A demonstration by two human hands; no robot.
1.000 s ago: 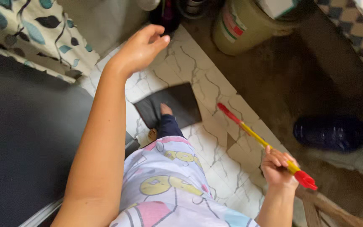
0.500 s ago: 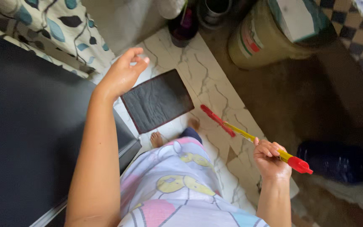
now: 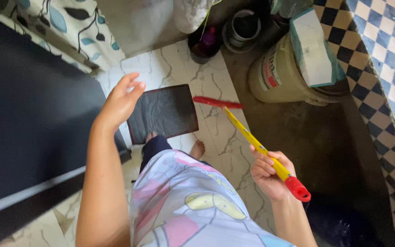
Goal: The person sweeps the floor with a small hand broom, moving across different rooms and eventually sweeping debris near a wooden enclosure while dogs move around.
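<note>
My right hand (image 3: 268,174) grips the yellow handle of a long-handled brush (image 3: 248,135) with a red end cap and a red head. The red head hovers low over the marbled white floor tiles (image 3: 216,128), just right of a dark floor mat (image 3: 163,112). My left hand (image 3: 120,100) is raised with fingers apart and holds nothing; it hangs over the mat's left edge, beside a dark surface. My bare feet (image 3: 197,148) stand at the mat's near edge.
A beige bucket (image 3: 280,75) with a flat box on top stands at the right. A dark bottle (image 3: 206,41), a round container (image 3: 245,27) and a white bag sit at the back. A large dark surface (image 3: 33,110) fills the left; checkered tiles line the right.
The brush head has swung left and forward to the mat's right corner. My right hand moved down and left. My left hand lowered toward the mat, and the view shifted forward.
</note>
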